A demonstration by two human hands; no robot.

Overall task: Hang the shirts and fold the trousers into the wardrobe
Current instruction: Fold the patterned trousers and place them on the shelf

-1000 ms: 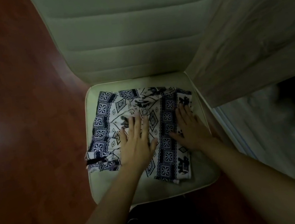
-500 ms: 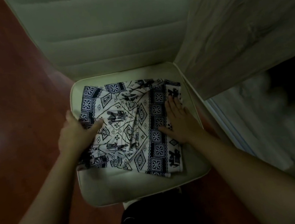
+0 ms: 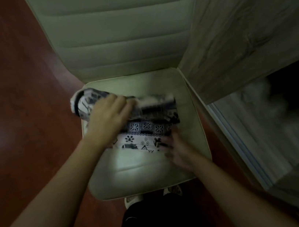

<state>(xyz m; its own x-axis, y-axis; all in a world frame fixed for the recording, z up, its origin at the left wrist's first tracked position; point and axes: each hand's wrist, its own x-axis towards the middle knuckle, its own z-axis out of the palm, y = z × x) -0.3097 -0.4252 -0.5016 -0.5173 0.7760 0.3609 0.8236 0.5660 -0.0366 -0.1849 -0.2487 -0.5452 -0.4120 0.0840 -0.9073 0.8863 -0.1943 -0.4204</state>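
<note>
- Directly below me, a cream padded chair seat [image 3: 143,172] fills the middle of the view, with its ribbed backrest [image 3: 119,31] rising at the top.
- Black-and-white patterned trousers [image 3: 147,129] lie on the seat, gathered into a narrow band that runs left to right across the seat's middle. The print shows squares, diamonds and small figures.
- My left hand [image 3: 109,117] is on the left part of the trousers, fingers curled over a bunched fold of the cloth and grasping it.
- Beyond that hand, the trousers' left end curls up off the seat in a raised loop at the seat's left edge.
- My right hand [image 3: 179,151] is at the near right corner of the trousers, its fingers [image 3: 165,144] reaching the cloth's edge. It is badly blurred, so I cannot tell whether it pinches the cloth or only touches it.
- Both my forearms are bare and come in from the bottom corners.
- Just right of the chair stands a wood-grain wardrobe door [image 3: 247,22], its edge beside the seat's far right corner.
- Under the door's lower edge, the wardrobe interior [image 3: 269,111] is dim, with pale shapes too blurred to name.
- Red-brown glossy floor [image 3: 14,74] lies to the left of the chair.
- At the bottom, my dark clothing [image 3: 160,223] and pale footwear [image 3: 133,199] show just below the seat's front edge.
</note>
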